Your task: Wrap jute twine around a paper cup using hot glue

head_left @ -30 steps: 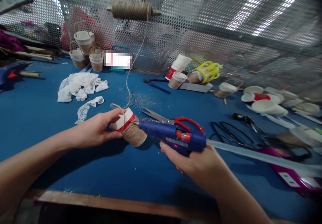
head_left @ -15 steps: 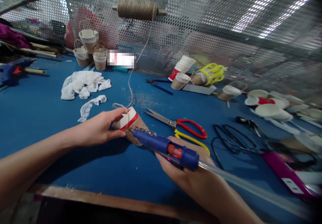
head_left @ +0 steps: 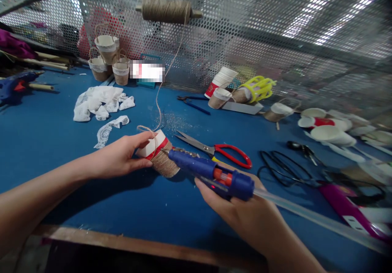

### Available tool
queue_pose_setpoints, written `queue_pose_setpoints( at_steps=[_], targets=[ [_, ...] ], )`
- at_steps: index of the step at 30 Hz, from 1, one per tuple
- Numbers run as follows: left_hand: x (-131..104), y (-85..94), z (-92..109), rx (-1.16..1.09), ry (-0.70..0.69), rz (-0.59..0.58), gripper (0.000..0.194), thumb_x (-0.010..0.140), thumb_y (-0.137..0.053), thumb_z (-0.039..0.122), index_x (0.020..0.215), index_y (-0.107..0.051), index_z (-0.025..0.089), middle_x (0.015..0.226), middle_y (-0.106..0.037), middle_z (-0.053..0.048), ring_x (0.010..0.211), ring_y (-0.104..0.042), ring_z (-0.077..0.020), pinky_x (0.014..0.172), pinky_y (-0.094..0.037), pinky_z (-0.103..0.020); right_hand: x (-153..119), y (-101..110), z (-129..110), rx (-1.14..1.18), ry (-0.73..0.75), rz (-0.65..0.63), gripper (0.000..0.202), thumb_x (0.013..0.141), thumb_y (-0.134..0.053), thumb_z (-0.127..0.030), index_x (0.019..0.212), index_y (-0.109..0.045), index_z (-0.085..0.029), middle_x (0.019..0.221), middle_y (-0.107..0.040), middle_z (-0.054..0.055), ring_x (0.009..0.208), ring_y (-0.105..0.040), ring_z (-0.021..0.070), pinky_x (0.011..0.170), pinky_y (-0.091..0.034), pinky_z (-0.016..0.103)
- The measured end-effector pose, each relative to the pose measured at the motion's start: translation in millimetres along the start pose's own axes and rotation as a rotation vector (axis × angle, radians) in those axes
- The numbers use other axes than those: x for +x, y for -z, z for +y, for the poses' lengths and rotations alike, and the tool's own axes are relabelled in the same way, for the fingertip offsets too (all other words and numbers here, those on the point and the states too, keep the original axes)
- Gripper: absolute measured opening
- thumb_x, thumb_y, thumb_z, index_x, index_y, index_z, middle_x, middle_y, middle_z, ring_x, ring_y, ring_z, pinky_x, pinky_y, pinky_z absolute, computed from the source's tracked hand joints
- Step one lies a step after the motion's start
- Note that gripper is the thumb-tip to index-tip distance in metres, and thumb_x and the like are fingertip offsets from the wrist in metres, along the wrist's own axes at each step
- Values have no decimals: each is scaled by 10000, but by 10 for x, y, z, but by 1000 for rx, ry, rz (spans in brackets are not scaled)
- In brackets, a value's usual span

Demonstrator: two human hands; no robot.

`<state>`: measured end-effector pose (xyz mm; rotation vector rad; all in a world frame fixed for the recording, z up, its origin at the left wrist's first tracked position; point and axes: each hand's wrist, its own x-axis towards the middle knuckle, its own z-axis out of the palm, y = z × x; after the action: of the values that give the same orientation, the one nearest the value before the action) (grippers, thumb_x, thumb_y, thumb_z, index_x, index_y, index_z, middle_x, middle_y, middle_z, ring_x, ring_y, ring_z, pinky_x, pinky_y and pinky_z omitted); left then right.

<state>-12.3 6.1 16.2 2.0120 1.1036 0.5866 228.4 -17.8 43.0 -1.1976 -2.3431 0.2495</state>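
My left hand (head_left: pixel 130 155) grips a paper cup (head_left: pixel 165 163) by its white rim end, the cup lying tilted on its side. Brown twine wraps most of the cup, leaving a red band and white paper bare near the rim. A loose strand of twine (head_left: pixel 158 108) runs from the cup up to a spool (head_left: pixel 167 11). In my right hand (head_left: pixel 235 207) is a blue hot glue gun (head_left: pixel 199 168) with a red light lit and a long clear glue stick in its back. Its nozzle points at the cup's wrapped side, close to the twine's edge; contact I cannot tell.
Red-and-yellow-handled scissors (head_left: pixel 211 148) lie just beyond the glue gun. White lace (head_left: pixel 101 101) is piled at left, near finished twine baskets (head_left: pixel 107 46). Pliers (head_left: pixel 194 103), stacked paper cups (head_left: pixel 222 81), a black cable (head_left: pixel 281 168) and a purple power strip (head_left: pixel 349 207) stand or lie farther right.
My right hand has drawn the glue gun slightly to the right and up, so more of the cup's wrapped side shows. My left hand and the cup stay nearly in place.
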Motion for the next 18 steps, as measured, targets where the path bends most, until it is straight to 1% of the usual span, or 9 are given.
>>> queue_pose_setpoints(
  at_steps=[4, 7, 8, 10, 13, 15, 16, 18],
  targets=[
    [-1, -3, -2, 21, 6, 27, 323, 779, -557, 243, 1080, -471, 164, 1085, -589, -77, 1051, -525, -248, 840, -428, -327, -25, -71, -56, 68, 4, -42, 191, 778, -425, -171, 628, -529, -229, 534, -531, -10, 449, -474, 111, 450, -401, 241],
    [-5, -3, 4, 25, 7, 31, 345, 782, -554, 248, 1106, -467, 167, 1083, -598, -71, 1046, -531, -245, 831, -433, -321, -62, -117, -52, 70, 34, -26, 163, 779, -446, -157, 638, -500, -217, 577, -546, -15, 486, -498, 103, 465, -413, 224],
    [-6, -1, 6, 26, 2, 28, 346, 783, -552, 247, 1109, -467, 167, 1080, -601, -72, 1043, -533, -244, 829, -434, -323, -69, -117, -44, 26, 56, -14, 152, 777, -455, -155, 650, -513, -214, 584, -555, -14, 490, -504, 104, 465, -414, 223],
    [-7, 4, 8, 22, -11, 17, 353, 783, -551, 241, 1117, -463, 165, 1100, -594, -81, 1034, -539, -240, 833, -433, -328, -73, -90, -15, -125, 152, 12, 165, 782, -450, -146, 685, -562, -217, 572, -567, -11, 478, -509, 108, 463, -413, 225],
    [-9, 22, 14, 18, -36, -6, 367, 786, -548, 228, 1136, -449, 173, 1148, -571, -88, 1049, -533, -229, 860, -423, -323, -67, -17, 74, -315, 322, 47, 294, 780, -391, -81, 734, -631, -243, 472, -535, -18, 425, -492, 116, 450, -398, 233],
    [-11, 39, 21, 41, -56, -22, 345, 790, -544, 222, 1121, -457, 180, 1149, -570, -81, 1053, -529, -223, 867, -418, -314, -65, 11, 157, -386, 422, 72, 364, 754, -371, -26, 774, -661, -246, 428, -522, -15, 401, -489, 122, 432, -389, 236],
    [-12, 47, 27, 60, -60, -26, 325, 791, -542, 219, 1105, -464, 182, 1140, -573, -76, 1038, -535, -219, 860, -419, -310, -62, 14, 195, -382, 437, 65, 385, 743, -366, -9, 787, -670, -240, 433, -539, -9, 389, -488, 119, 416, -384, 231],
    [-14, 61, 40, 90, -49, -34, 280, 792, -539, 215, 1063, -480, 177, 1105, -587, -70, 981, -555, -213, 827, -428, -302, -48, 3, 246, -322, 380, 39, 370, 748, -372, -28, 777, -678, -234, 470, -581, -4, 368, -481, 104, 390, -382, 219]
  ],
)
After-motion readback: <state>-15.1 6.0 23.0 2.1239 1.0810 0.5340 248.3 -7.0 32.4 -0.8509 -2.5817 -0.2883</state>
